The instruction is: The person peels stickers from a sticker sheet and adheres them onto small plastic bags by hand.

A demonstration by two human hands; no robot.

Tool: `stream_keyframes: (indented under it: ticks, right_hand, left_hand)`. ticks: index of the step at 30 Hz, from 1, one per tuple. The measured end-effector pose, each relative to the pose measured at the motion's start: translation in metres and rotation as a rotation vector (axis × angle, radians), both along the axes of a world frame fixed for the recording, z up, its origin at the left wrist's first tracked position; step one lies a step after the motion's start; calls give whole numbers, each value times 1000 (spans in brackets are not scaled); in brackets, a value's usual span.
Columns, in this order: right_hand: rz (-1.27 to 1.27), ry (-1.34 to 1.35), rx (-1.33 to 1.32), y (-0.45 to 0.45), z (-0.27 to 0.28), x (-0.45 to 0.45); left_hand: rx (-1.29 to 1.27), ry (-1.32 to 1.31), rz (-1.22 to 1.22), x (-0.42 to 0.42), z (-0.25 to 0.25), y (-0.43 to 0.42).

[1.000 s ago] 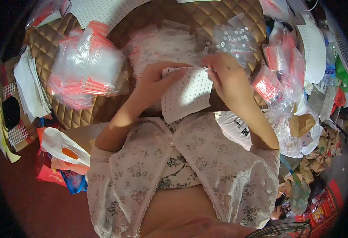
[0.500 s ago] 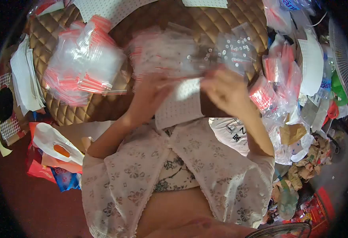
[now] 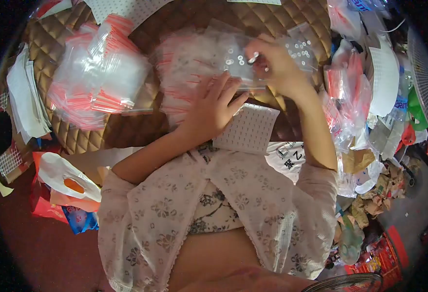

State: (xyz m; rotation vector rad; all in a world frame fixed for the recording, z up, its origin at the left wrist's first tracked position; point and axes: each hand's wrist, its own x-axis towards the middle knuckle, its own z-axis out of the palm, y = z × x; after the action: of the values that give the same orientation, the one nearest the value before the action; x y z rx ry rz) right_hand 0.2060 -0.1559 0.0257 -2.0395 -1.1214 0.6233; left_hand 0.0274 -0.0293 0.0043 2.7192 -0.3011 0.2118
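My left hand (image 3: 215, 108) lies with its fingers spread on the near edge of the middle pile of clear bags with red strips (image 3: 182, 73). Over a clear bag with small round white pieces (image 3: 231, 59), my right hand (image 3: 277, 61) has its fingers pinched together; a small shiny piece shows at the fingertips. More round pieces (image 3: 299, 47) lie on a bag to its right. The white sheet with rows of small marks (image 3: 247, 129) rests below my left hand, against the front of the blouse, and neither hand grips it.
Another heap of red-edged clear bags (image 3: 102, 73) lies at the left of the brown quilted surface (image 3: 85, 138). Stacked papers (image 3: 24, 97) stand at the far left. Plastic packets (image 3: 340, 82) and a fan (image 3: 423, 78) are at the right.
Both hands have let go of the marked sheet, which now lies lower and further right. My left hand has spread on the bags; my right hand has moved up to the round pieces.
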Motion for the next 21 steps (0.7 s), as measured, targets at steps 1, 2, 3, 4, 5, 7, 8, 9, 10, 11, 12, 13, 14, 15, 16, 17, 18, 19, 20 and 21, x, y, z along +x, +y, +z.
stream_keyframes:
  ticks: [1,2,3,4,5,7,8,9,10,11,12,13,14,15,16,17,18,19,20,21]
  right_hand:
    - [54,16,7,3,-4,-6]
    - [54,19,6,4,-8,-10]
    - [-27,-130,-65,5,-12,-14]
    - [-109,-278,-137,6,-12,-16]
    - [-106,-278,-138,6,-5,-15]
    - [-241,-519,-328,5,17,-8]
    - [-235,-521,-329,5,14,-7]
    - [-172,-317,-190,5,11,-7]
    - [-108,-111,-53,6,10,-8]
    - [-45,7,-20,8,14,-11]
    - [-39,8,-22,14,11,-15]
    - [-25,-99,-55,18,5,-20]
    - [-9,-208,-86,21,0,-24]
    - [-56,-325,-167,23,-3,-25]
    - [-49,-332,-169,23,0,-22]
    - [-132,-413,-286,23,10,-19]
    - [-215,-495,-405,22,16,-15]
    - [-227,-532,-406,14,13,-8]
    - [-220,-542,-412,6,11,-4]
    - [-195,-491,-351,1,11,-1]
  left_hand:
    - [-1,-4,-10,1,0,0]
    - [-2,-7,-20,2,-1,1]
    - [-2,-6,-19,2,0,2]
    - [-64,10,-35,3,0,3]
    - [-127,25,-50,4,0,4]
    - [-129,0,-26,2,-4,4]
    - [-127,-25,-3,2,-6,4]
    - [-130,-25,3,3,-5,4]
    - [-116,-36,-3,3,-3,3]
    - [-102,-46,-11,3,-2,2]
    - [-104,-46,-5,3,-3,2]
    - [-128,-42,-26,4,-4,2]
    - [-151,-40,-45,4,-5,1]
    - [-153,-45,-39,5,-4,2]
    - [-184,-55,-50,5,-3,4]
    - [-218,-68,-59,6,-2,4]
    - [-226,-78,-52,6,-2,5]
    - [-209,-79,-47,5,-3,5]
    - [-191,-79,-43,5,-4,5]
    - [-198,-86,-37,5,-3,3]
